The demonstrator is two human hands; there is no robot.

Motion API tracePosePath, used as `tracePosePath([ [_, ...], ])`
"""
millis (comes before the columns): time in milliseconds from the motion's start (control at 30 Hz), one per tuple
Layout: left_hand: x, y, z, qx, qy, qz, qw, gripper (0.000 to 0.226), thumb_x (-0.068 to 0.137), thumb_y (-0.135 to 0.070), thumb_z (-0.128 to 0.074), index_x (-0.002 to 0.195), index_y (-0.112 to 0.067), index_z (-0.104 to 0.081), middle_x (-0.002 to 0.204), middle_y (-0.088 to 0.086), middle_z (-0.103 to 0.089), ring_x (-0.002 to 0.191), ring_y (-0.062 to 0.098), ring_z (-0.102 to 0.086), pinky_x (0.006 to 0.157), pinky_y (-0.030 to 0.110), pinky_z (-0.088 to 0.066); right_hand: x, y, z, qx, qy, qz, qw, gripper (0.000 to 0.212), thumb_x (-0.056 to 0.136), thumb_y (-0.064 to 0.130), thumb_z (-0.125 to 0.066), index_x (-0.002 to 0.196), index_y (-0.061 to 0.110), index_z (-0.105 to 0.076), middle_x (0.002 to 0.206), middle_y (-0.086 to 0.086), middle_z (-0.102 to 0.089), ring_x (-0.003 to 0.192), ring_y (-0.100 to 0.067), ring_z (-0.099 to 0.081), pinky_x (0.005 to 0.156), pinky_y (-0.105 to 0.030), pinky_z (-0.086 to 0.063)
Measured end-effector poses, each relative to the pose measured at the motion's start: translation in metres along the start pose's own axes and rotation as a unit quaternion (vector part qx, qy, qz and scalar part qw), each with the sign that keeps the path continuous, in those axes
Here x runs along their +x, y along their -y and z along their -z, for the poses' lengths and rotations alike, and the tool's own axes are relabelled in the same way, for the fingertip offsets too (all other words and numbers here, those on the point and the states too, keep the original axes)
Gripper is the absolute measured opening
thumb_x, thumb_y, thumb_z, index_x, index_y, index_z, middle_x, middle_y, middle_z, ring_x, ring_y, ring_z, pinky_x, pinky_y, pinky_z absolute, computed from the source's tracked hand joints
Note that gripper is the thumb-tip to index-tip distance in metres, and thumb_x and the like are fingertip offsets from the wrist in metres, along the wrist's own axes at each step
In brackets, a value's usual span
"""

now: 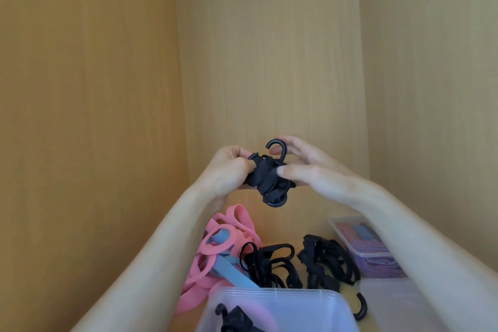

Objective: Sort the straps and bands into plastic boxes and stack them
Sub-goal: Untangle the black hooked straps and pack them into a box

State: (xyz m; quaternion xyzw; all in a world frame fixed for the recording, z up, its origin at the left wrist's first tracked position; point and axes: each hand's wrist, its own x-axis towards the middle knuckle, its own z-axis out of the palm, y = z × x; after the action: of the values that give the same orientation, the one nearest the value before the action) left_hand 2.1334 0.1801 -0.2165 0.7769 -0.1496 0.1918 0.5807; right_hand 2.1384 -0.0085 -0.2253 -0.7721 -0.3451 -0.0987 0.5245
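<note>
Wooden walls [272, 56] enclose a cluttered shelf [293, 226]; hands [226, 170] hold a strap [265, 178].

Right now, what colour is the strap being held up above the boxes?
The strap is black; head view.

Bands [215, 245] lie left of the hooked straps [296, 264], a filled box [340, 227] right, another box [296, 304] in front, a bundled strap [266, 178] above.
</note>
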Motion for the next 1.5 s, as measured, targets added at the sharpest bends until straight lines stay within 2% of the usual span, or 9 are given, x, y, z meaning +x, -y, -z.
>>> tracePosePath([
  [67, 0.000, -0.001, -0.004, -0.004, -0.017, 0.000, 1.000, 0.021, 0.086, 0.009, -0.046, 0.085, -0.007, -0.060, 0.073, 0.008, -0.067, 0.056, 0.010, -0.064, 0.054, 0.022, -0.054, 0.000, -0.003, -0.003, -0.060, 0.014, -0.011, 0.998, 0.092, 0.080, 0.034, -0.083, 0.152, 0.037, -0.026, 0.140, 0.023, -0.047, 0.107, 0.009, -0.062, 0.084, -0.013, -0.049],
  [167, -0.003, 0.000, -0.014, 0.008, -0.025, -0.003, 1.000, 0.018, 0.085, 0.008, -0.047, 0.089, -0.005, -0.059, 0.071, 0.009, -0.066, 0.051, 0.008, -0.064, 0.050, 0.022, -0.052, 0.002, -0.006, -0.013, -0.164, -0.020, 0.008, 0.986, 0.111, 0.071, 0.038, -0.089, 0.155, 0.038, -0.016, 0.143, 0.017, -0.045, 0.112, -0.001, -0.060, 0.085, -0.012, -0.046],
  [467, -0.003, 0.004, 0.006, -0.013, 0.068, -0.013, 0.998, 0.014, 0.086, 0.009, -0.068, 0.083, -0.005, -0.066, 0.095, 0.023, -0.075, 0.076, 0.023, -0.072, 0.071, 0.029, -0.060, 0.000, -0.005, -0.010, -0.164, -0.029, 0.034, 0.985, 0.097, 0.072, 0.031, -0.089, 0.151, 0.033, -0.034, 0.129, 0.017, -0.052, 0.101, -0.007, -0.066, 0.095, -0.029, -0.055],
  [633, 0.000, 0.006, 0.012, -0.060, 0.164, -0.005, 0.985, 0.027, 0.088, 0.005, -0.070, 0.115, -0.001, -0.072, 0.112, 0.016, -0.075, 0.105, 0.030, -0.072, 0.093, 0.039, -0.059, -0.001, -0.009, 0.003, -0.174, -0.055, 0.027, 0.983, 0.089, 0.073, 0.031, -0.088, 0.148, 0.030, -0.040, 0.118, 0.023, -0.053, 0.103, -0.007, -0.066, 0.094, -0.029, -0.054],
  [767, -0.001, 0.004, 0.008, -0.067, 0.177, -0.017, 0.982, 0.040, 0.082, -0.002, -0.065, 0.122, -0.009, -0.068, 0.119, 0.012, -0.072, 0.109, 0.026, -0.071, 0.091, 0.037, -0.059, -0.002, -0.005, 0.009, -0.148, -0.076, 0.028, 0.986, 0.052, 0.073, 0.032, -0.088, 0.110, 0.048, -0.056, 0.106, 0.022, -0.062, 0.091, 0.005, -0.067, 0.075, -0.007, -0.049],
  [867, -0.001, 0.000, 0.008, -0.049, 0.146, -0.030, 0.988, 0.047, 0.075, -0.009, -0.065, 0.122, -0.015, -0.067, 0.118, 0.010, -0.073, 0.109, 0.023, -0.070, 0.092, 0.037, -0.058, -0.007, -0.002, 0.008, -0.123, -0.102, 0.030, 0.987, 0.041, 0.074, 0.027, -0.088, 0.091, 0.048, -0.058, 0.098, 0.022, -0.067, 0.088, 0.007, -0.066, 0.071, -0.007, -0.050],
  [1100, -0.009, -0.009, 0.007, 0.022, 0.177, -0.046, 0.983, 0.047, 0.077, -0.007, -0.062, 0.122, -0.019, -0.066, 0.116, 0.008, -0.071, 0.109, 0.021, -0.070, 0.094, 0.035, -0.058, -0.035, 0.003, -0.003, -0.072, -0.109, 0.002, 0.991, 0.046, 0.077, 0.026, -0.086, 0.118, 0.031, -0.066, 0.105, 0.011, -0.074, 0.096, -0.003, -0.070, 0.087, -0.022, -0.056],
  [1267, -0.020, -0.015, 0.002, 0.092, 0.254, -0.035, 0.962, 0.040, 0.090, 0.004, -0.058, 0.123, -0.018, -0.065, 0.121, 0.008, -0.070, 0.106, 0.019, -0.071, 0.091, 0.030, -0.058, -0.071, -0.012, -0.014, 0.013, -0.080, -0.018, 0.997, 0.040, 0.077, 0.028, -0.085, 0.113, 0.030, -0.070, 0.103, 0.008, -0.077, 0.096, -0.011, -0.074, 0.084, -0.027, -0.059],
  [1500, -0.051, -0.013, 0.008, 0.133, 0.234, -0.024, 0.963, 0.038, 0.089, 0.003, -0.056, 0.120, -0.018, -0.066, 0.112, 0.001, -0.073, 0.101, 0.011, -0.072, 0.090, 0.028, -0.057, -0.087, -0.002, -0.017, 0.006, -0.020, -0.039, 0.999, 0.027, 0.088, 0.028, -0.077, 0.114, 0.024, -0.071, 0.101, 0.004, -0.078, 0.094, -0.013, -0.074, 0.087, -0.028, -0.059],
])
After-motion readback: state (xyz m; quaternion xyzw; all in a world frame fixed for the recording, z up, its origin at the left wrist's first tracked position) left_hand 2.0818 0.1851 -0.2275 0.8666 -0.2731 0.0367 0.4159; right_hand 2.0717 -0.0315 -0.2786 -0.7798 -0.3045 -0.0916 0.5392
